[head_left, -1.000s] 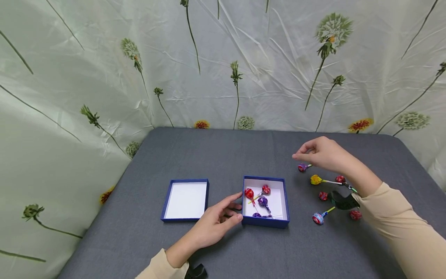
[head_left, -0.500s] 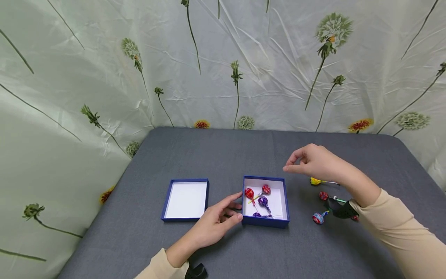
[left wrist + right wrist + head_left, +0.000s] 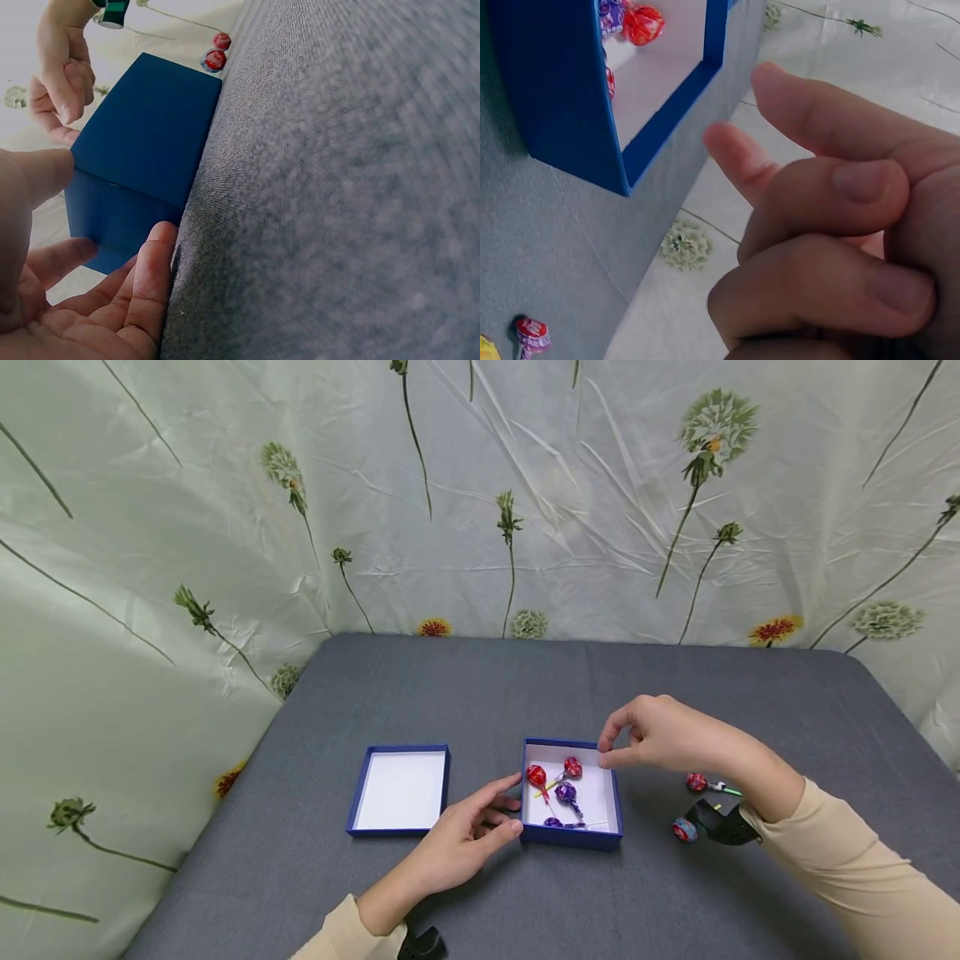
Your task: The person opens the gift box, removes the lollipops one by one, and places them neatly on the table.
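A blue box with a white inside lies open on the grey table, holding several wrapped lollipops, among them a red lollipop and a purple lollipop. My left hand rests against the box's left side, fingers extended; in the left wrist view its thumb touches the top edge. At the box's back right corner is my right hand, index finger and thumb apart with nothing between them. The right wrist view shows its other fingers curled in, and a purple-and-red lollipop lying on the table.
Left of the box sits a shallow blue lid, white inside up. On the right lie a red lollipop and a blue lollipop, partly covered by the right wrist's black strap. A floral curtain hangs behind the table.
My right hand has moved left and toward me, from above the loose lollipops to the box's back right corner. The left hand and the box have stayed in place.
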Action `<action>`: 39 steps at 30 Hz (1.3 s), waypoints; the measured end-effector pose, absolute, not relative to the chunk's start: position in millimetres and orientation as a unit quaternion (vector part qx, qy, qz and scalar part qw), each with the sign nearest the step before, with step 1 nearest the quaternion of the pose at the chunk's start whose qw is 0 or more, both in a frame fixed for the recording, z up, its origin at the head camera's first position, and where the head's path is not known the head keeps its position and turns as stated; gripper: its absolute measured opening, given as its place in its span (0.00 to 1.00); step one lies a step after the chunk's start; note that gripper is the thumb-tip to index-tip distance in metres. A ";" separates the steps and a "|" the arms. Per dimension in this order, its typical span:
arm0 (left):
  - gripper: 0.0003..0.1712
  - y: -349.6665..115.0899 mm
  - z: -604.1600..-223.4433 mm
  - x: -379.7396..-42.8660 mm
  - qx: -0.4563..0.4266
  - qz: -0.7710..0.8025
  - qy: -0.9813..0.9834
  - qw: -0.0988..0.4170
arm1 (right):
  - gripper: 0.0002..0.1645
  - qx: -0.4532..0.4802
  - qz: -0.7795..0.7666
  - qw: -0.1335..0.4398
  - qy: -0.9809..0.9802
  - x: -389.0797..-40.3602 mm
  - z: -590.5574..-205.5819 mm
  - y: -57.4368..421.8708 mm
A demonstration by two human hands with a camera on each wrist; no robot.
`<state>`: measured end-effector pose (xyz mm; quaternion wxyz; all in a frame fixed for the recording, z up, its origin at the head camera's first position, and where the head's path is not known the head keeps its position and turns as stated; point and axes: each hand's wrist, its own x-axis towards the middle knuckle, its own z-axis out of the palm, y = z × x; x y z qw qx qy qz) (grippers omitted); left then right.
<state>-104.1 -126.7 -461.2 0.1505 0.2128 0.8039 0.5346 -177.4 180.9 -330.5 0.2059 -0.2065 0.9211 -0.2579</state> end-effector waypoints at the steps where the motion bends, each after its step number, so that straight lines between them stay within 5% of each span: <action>1: 0.33 -126.5 -461.2 -104.2 0.214 0.535 0.804 0.150 | 0.09 -0.206 -0.256 0.212 0.920 -176.7 -331.3 180.0; 13: 0.34 -126.5 -462.6 -104.8 0.217 0.534 0.804 0.146 | 0.08 -0.219 -0.223 0.260 0.914 -170.2 -342.6 171.2; 39: 0.34 -127.1 -460.9 -104.8 0.215 0.534 0.804 0.150 | 0.09 -0.227 -0.147 0.268 0.925 -160.3 -358.3 155.8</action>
